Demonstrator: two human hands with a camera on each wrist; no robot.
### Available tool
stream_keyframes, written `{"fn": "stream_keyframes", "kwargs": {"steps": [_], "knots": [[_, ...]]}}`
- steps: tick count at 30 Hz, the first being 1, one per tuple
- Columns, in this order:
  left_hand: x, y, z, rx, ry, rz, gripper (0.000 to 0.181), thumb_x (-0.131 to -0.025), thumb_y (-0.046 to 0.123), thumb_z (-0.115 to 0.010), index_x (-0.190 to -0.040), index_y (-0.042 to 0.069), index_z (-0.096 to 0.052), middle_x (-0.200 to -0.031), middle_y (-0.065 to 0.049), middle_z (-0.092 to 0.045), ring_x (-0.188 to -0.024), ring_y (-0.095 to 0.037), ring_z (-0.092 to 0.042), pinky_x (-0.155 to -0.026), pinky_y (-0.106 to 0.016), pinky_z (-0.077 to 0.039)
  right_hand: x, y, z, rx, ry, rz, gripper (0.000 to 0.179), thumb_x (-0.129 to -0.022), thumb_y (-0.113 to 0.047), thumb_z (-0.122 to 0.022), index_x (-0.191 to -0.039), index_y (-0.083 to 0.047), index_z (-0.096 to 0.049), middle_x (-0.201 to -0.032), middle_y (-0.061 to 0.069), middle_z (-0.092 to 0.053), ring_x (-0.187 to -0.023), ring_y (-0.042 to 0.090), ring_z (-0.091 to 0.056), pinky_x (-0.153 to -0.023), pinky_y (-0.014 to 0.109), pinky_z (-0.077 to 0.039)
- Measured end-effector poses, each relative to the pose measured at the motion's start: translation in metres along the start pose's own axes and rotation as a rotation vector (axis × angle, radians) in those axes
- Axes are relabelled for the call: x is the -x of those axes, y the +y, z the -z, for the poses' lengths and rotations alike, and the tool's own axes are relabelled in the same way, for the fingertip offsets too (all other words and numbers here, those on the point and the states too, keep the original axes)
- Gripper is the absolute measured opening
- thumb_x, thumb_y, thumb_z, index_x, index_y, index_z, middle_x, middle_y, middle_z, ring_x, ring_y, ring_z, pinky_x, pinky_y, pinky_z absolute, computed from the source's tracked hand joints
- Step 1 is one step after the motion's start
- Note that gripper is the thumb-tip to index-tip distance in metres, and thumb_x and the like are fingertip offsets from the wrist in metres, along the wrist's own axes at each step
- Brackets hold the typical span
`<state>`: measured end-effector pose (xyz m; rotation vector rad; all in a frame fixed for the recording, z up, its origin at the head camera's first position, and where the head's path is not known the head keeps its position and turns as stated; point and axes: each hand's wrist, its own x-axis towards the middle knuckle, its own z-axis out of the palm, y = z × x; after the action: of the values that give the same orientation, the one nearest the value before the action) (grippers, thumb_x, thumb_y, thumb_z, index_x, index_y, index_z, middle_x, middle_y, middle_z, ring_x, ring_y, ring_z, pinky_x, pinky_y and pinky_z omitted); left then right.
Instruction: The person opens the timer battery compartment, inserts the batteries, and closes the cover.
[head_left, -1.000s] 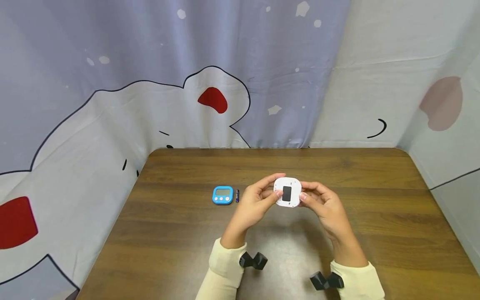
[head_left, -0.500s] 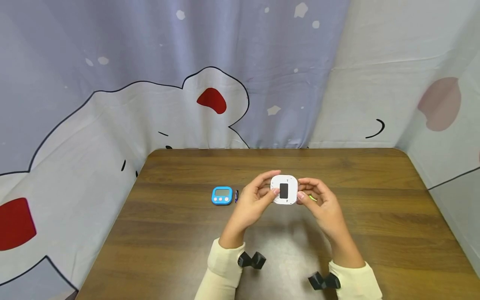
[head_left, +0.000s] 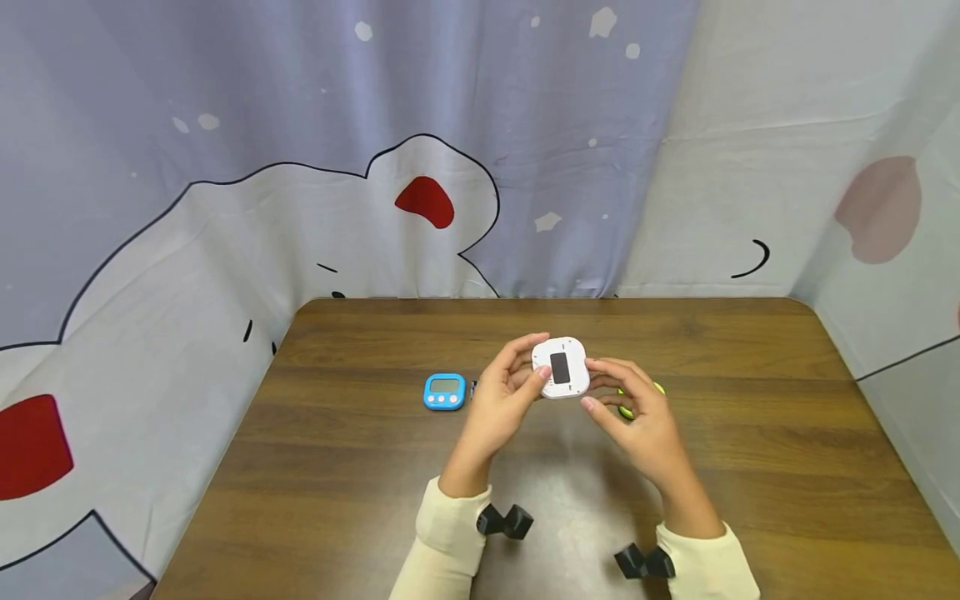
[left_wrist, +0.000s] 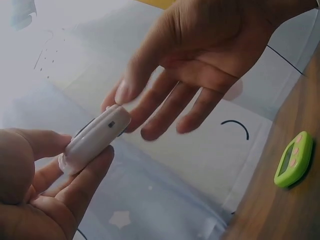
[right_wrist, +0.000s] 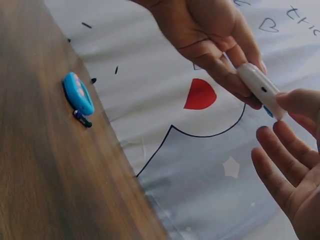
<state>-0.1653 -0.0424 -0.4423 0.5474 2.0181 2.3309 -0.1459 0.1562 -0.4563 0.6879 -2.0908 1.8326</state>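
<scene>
My left hand [head_left: 504, 400] holds a white timer [head_left: 572, 354] above the table, thumb on its back and fingers behind. The timer's back, with a dark rectangle, is towards the head camera. My right hand [head_left: 637, 412] is at the timer's right edge, fingers loosely extended; its thumb lies close to the edge, and whether it touches is unclear. In the left wrist view, the white timer [left_wrist: 95, 142] appears edge-on, pinched by the left hand. The right wrist view also has the white timer [right_wrist: 257, 85] edge-on, with the right thumb beside its end.
A blue timer [head_left: 445, 392] lies on the wooden table [head_left: 360, 467], left of the hands. Beside it is a small dark battery [right_wrist: 82, 119]. A green timer [left_wrist: 295, 160] lies to the right, partly behind the right hand in the head view. A patterned curtain [head_left: 562, 125] borders the table.
The white timer and left hand have moved slightly left and away, with the timer tilting. The right fingers have spread and loosened at its edge. More of the green timer shows.
</scene>
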Motion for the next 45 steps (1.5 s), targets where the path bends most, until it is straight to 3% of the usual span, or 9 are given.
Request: {"fn": "stream_keyframes", "kwargs": {"steps": [6, 9, 15, 20, 24, 27, 35, 40, 45], "knots": [[0.001, 0.0, -0.001, 0.01, -0.022, 0.003, 0.04, -0.101, 0.008, -0.053, -0.14, 0.005, -0.048, -0.124, -0.021, -0.056, -0.103, -0.026, -0.063, -0.081, -0.039, -0.056, -0.005, -0.017, -0.007, 0.047, 0.062, 0.093, 0.052, -0.073, 0.024, -0.07, -0.122, 0.012, -0.059, -0.117, 0.024, -0.059, -0.102, 0.018, -0.062, -0.08, 0.035, -0.056], [0.0, 0.0, 0.0, 0.016, -0.037, -0.006, 0.039, -0.102, 0.008, -0.05, -0.14, 0.002, -0.048, -0.125, -0.022, -0.055, -0.103, -0.025, -0.063, -0.081, -0.04, -0.056, -0.007, -0.022, -0.009, 0.05, 0.084, 0.118, 0.05, -0.073, 0.025, -0.069, -0.12, 0.014, -0.059, -0.114, 0.026, -0.06, -0.101, 0.017, -0.062, -0.081, 0.032, -0.055], [-0.001, 0.0, -0.002, -0.007, -0.085, -0.031, 0.04, -0.103, 0.008, -0.047, -0.143, 0.001, -0.046, -0.132, -0.02, -0.05, -0.112, -0.028, -0.06, -0.086, -0.041, -0.055, -0.002, -0.005, -0.004, -0.039, 0.172, 0.034, 0.035, -0.086, 0.019, -0.059, -0.121, 0.015, -0.058, -0.115, 0.02, -0.061, -0.102, 0.012, -0.064, -0.083, 0.025, -0.054], [0.002, 0.015, -0.013, -0.118, -0.166, -0.029, 0.052, -0.1, 0.001, -0.05, -0.15, 0.003, -0.035, -0.136, -0.021, -0.038, -0.127, -0.035, -0.047, -0.096, -0.041, -0.049, 0.0, 0.01, 0.002, -0.198, 0.233, -0.042, 0.025, -0.099, 0.005, -0.047, -0.119, 0.017, -0.057, -0.112, 0.009, -0.068, -0.093, 0.018, -0.07, -0.081, 0.03, -0.055], [0.006, 0.028, -0.017, -0.182, -0.22, -0.031, 0.068, -0.096, 0.0, -0.058, -0.155, 0.01, -0.024, -0.147, -0.018, -0.032, -0.134, -0.032, -0.039, -0.102, -0.045, -0.043, 0.0, 0.009, 0.004, -0.286, 0.173, -0.071, 0.029, -0.104, -0.003, -0.041, -0.115, 0.02, -0.055, -0.103, 0.013, -0.069, -0.091, 0.022, -0.07, -0.079, 0.033, -0.056], [0.006, 0.028, -0.018, -0.206, -0.222, -0.075, 0.075, -0.092, -0.003, -0.062, -0.155, 0.01, -0.023, -0.148, -0.018, -0.034, -0.131, -0.032, -0.043, -0.102, -0.048, -0.043, 0.0, 0.007, 0.004, -0.331, 0.106, -0.109, 0.036, -0.106, -0.009, -0.037, -0.114, 0.022, -0.053, -0.099, 0.017, -0.069, -0.088, 0.024, -0.07, -0.078, 0.036, -0.057], [0.003, 0.002, -0.01, -0.282, -0.139, -0.11, 0.079, -0.089, -0.003, -0.068, -0.154, 0.018, -0.029, -0.134, -0.013, -0.051, -0.113, -0.021, -0.06, -0.093, -0.033, -0.051, 0.001, 0.003, 0.003, -0.259, 0.05, -0.176, 0.038, -0.107, -0.012, -0.037, -0.111, 0.021, -0.057, -0.089, 0.023, -0.067, -0.08, 0.023, -0.07, -0.074, 0.034, -0.058], [0.002, -0.003, -0.007, -0.299, -0.115, -0.11, 0.075, -0.089, 0.001, -0.07, -0.151, 0.022, -0.035, -0.125, -0.008, -0.058, -0.108, -0.017, -0.062, -0.089, -0.031, -0.053, 0.0, 0.003, 0.003, -0.256, 0.071, -0.162, 0.031, -0.105, -0.007, -0.042, -0.125, 0.015, -0.051, -0.105, 0.014, -0.066, -0.087, 0.021, -0.069, -0.075, 0.035, -0.058], [0.003, 0.008, -0.007, -0.314, -0.114, -0.077, 0.068, -0.09, 0.001, -0.068, -0.148, 0.019, -0.039, -0.123, -0.008, -0.059, -0.109, -0.016, -0.062, -0.089, -0.031, -0.053, 0.0, 0.004, 0.005, -0.234, 0.025, -0.111, 0.047, -0.099, 0.006, -0.047, -0.145, 0.003, -0.037, -0.118, 0.017, -0.06, -0.098, 0.019, -0.066, -0.078, 0.034, -0.057]]}}
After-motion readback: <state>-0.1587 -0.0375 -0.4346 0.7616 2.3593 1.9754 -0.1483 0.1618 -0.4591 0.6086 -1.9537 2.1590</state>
